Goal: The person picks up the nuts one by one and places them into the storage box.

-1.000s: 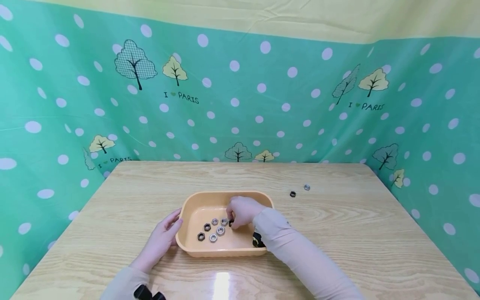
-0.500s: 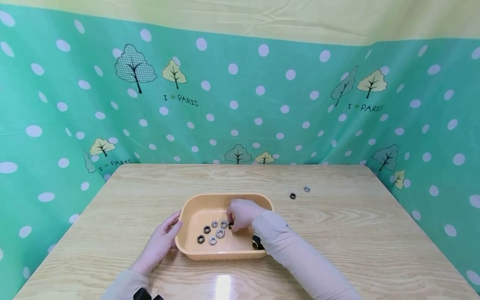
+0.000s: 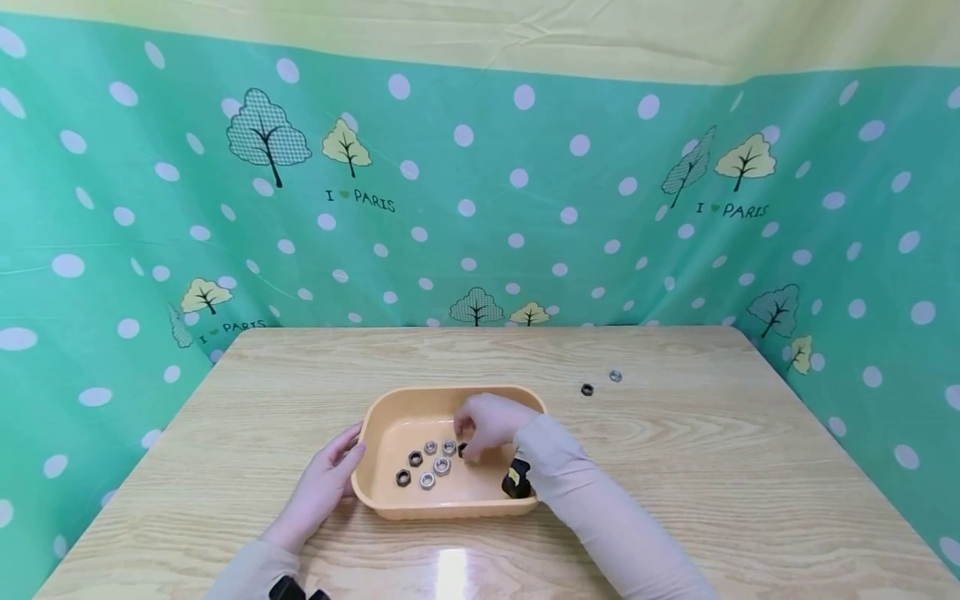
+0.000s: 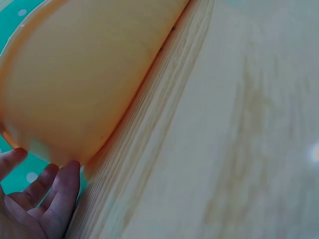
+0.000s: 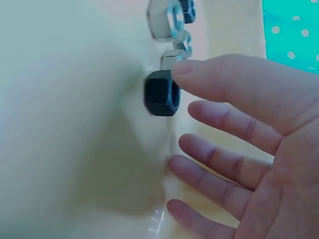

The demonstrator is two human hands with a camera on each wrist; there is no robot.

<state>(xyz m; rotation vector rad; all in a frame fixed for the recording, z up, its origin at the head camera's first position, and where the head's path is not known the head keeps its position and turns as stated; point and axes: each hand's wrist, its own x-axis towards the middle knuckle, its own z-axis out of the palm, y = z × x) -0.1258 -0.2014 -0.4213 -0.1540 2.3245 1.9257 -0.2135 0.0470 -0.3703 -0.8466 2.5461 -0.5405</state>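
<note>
My left hand [image 3: 324, 483] rests against the left end of a peach plastic bin [image 3: 420, 506], its thumb at the rim. In the left wrist view the fingertips [image 4: 73, 168] touch the bin's outer wall. Inside the bin, my right hand [image 3: 495, 421] is lowered over a black hex nut [image 3: 462, 451]. The right wrist view shows the thumb tip at this black nut's edge, with the other fingers spread and holding nothing. Left of it lie several silver nuts [image 3: 442, 466] and two more black nuts, one near the middle [image 3: 416, 458] and one nearer the front [image 3: 403, 477].
On the wooden table [image 3: 720, 467], behind and right of the bin, lie a black nut [image 3: 587, 389] and a silver nut [image 3: 616, 376]. A green dotted curtain [image 3: 465, 208] hangs along the table's back and sides. A black device [image 3: 516, 479] sits at the right wrist.
My right thumb and fingers have spread slightly apart beside the black nut, and the wrist has turned a little. The left hand and the bin stay in place.
</note>
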